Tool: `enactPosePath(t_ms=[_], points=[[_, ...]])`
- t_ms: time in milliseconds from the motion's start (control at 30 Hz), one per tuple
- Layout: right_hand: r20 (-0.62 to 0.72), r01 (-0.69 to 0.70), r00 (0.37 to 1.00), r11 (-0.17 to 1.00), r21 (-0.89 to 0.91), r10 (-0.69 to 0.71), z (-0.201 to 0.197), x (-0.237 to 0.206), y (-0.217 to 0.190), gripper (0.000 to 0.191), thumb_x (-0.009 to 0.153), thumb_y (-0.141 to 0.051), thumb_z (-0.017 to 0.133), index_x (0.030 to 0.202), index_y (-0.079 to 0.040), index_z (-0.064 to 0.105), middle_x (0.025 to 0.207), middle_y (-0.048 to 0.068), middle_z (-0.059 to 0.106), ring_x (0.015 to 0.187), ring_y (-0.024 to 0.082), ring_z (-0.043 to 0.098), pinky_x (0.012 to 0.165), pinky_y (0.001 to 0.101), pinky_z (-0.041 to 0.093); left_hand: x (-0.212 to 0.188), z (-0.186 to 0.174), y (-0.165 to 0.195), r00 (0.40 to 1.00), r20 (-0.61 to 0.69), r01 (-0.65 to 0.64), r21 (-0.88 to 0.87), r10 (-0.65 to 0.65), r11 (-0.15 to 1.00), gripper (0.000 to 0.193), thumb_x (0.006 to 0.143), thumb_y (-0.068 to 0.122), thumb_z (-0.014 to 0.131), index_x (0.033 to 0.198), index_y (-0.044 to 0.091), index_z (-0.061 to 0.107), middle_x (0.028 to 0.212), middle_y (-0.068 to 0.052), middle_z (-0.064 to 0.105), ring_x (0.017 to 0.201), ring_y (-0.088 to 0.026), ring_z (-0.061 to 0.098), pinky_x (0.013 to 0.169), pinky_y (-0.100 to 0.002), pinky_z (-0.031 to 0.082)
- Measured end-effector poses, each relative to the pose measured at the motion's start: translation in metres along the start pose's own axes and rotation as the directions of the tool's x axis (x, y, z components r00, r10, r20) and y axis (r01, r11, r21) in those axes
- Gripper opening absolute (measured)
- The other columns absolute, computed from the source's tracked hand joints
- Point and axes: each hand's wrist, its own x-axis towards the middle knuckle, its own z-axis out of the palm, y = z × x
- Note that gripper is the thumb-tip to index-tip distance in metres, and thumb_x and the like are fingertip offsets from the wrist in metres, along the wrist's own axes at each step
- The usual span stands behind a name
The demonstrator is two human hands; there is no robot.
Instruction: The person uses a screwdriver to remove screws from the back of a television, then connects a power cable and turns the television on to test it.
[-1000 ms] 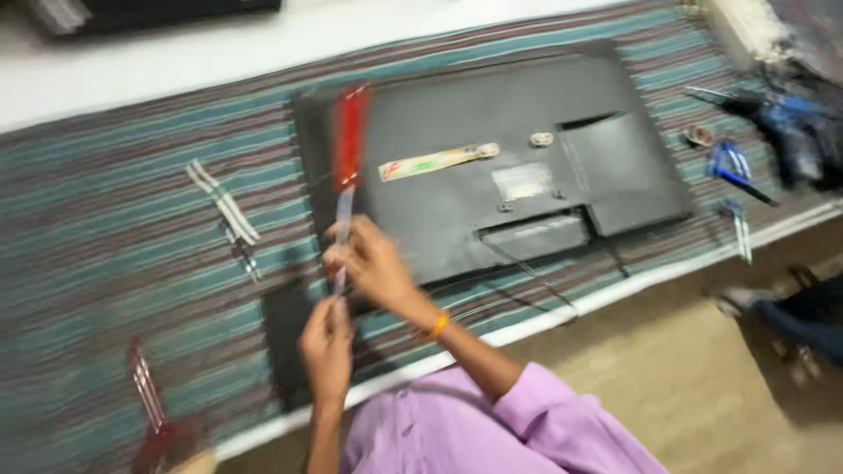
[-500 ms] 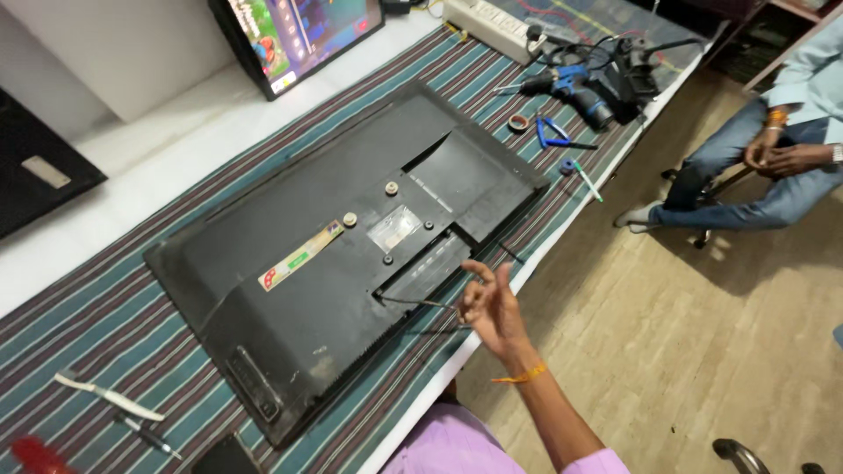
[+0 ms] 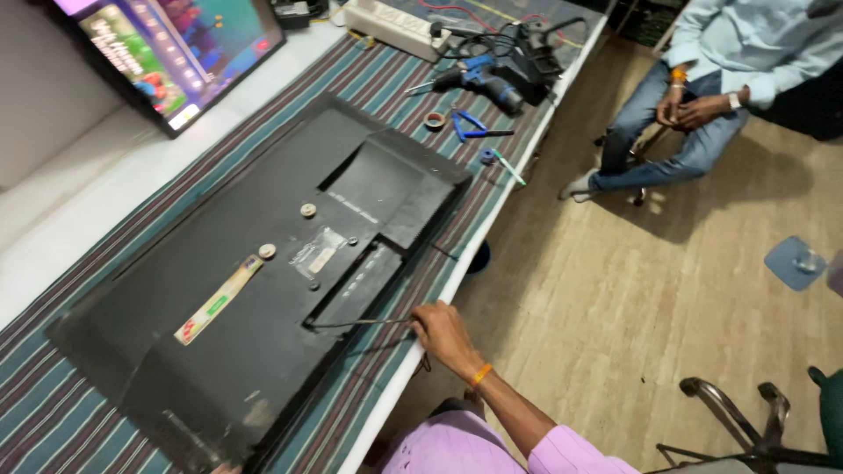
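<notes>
a: right hand [image 3: 442, 332]?
b: fingers clamped on a screwdriver [image 3: 360, 322], tip at the tv back [image 3: 263, 290], 9 o'clock of the hand.
a: left?
b: out of view. drill [image 3: 479, 81] at 12.

The person wears a light purple, lilac-toned shirt [image 3: 492, 443] with short sleeves; one sleeve hem shows as a folded edge just above the elbow, near the lower edge of the view. The forearm beyond that sleeve is bare. An orange band [image 3: 480, 375] circles the wrist of the right hand [image 3: 443, 332], thin and bright, sitting just behind the hand. No watch, ring or glove shows on that hand
</notes>
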Motion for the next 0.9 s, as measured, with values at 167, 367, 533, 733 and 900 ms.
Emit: enactPosePath(t_ms=[167, 367, 533, 733, 900], points=[[0.144, 0.052, 0.983, 0.928, 0.37, -0.112, -0.065, -0.011, -0.005, 0.03, 0.082, -0.03, 0.082, 0.106, -0.014, 0.075, 0.081, 0.011, 0.076, 0.077, 0.027, 0.076, 0.069, 0.0417, 0.059, -0.156, 0.152, 0.006, 0.777, 0.397, -0.372, -0.336, 0.488, 0.866, 0.041, 0.09, 0.022, 0.073, 0.128, 0.005, 0.073, 0.099, -0.015, 0.072, 0.074, -0.018, 0.064, 0.067, -0.032, 0.054], [0.104, 0.144, 0.942, 0.661, 0.737, -0.32, -0.123, -0.018, 0.027, 0.034, 0.1, -0.032, 0.07, 0.124, -0.008, 0.07, 0.107, 0.01, 0.078, 0.102, 0.02, 0.076, 0.091, 0.0353, 0.06, -0.321, 0.224, 0.087, 0.417, 0.617, -0.444, -0.503, 0.668, 0.742, 0.029, 0.1, 0.022, 0.059, 0.102, -0.003, 0.072, 0.084, -0.015, 0.073, 0.072, -0.015, 0.069, 0.064, -0.031, 0.056], [0.218, -0.047, 0.902, 0.416, 0.908, -0.373, -0.14, -0.034, 0.126, 0.053, 0.102, -0.043, 0.063, 0.144, -0.012, 0.054, 0.134, 0.012, 0.066, 0.127, 0.022, 0.063, 0.105, 0.0362, 0.054, -0.381, 0.189, 0.167, 0.543, 0.452, -0.002, -0.842, 0.708, 0.539, 0.04, 0.108, 0.032, 0.05, 0.093, -0.001, 0.065, 0.088, -0.017, 0.072, 0.066, -0.019, 0.064, 0.061, -0.035, 0.051], [0.428, -0.118, 0.86, 0.709, 0.695, -0.277, -0.149, -0.108, 0.208, 0.061, 0.098, -0.045, 0.068, 0.146, -0.01, 0.056, 0.135, 0.016, 0.068, 0.123, 0.029, 0.069, 0.104, 0.04, 0.056, -0.42, 0.198, 0.225, 0.603, 0.341, 0.197, -0.94, 0.722, 0.279, 0.037, 0.111, 0.037, 0.052, 0.096, 0.005, 0.061, 0.09, -0.009, 0.064, 0.071, -0.015, 0.059, 0.063, -0.027, 0.049], [-0.076, 0.194, 0.978, 0.716, 0.671, -0.194, -0.155, -0.11, 0.24, 0.077, 0.09, -0.044, 0.076, 0.149, -0.004, 0.046, 0.141, 0.023, 0.056, 0.126, 0.037, 0.059, 0.103, 0.0457, 0.05, -0.431, 0.238, 0.213, 0.551, 0.435, 0.301, -0.9, 0.712, 0.317, 0.039, 0.116, 0.04, 0.055, 0.098, 0.006, 0.062, 0.083, -0.007, 0.06, 0.059, -0.009, 0.048, 0.052, -0.024, 0.041]])
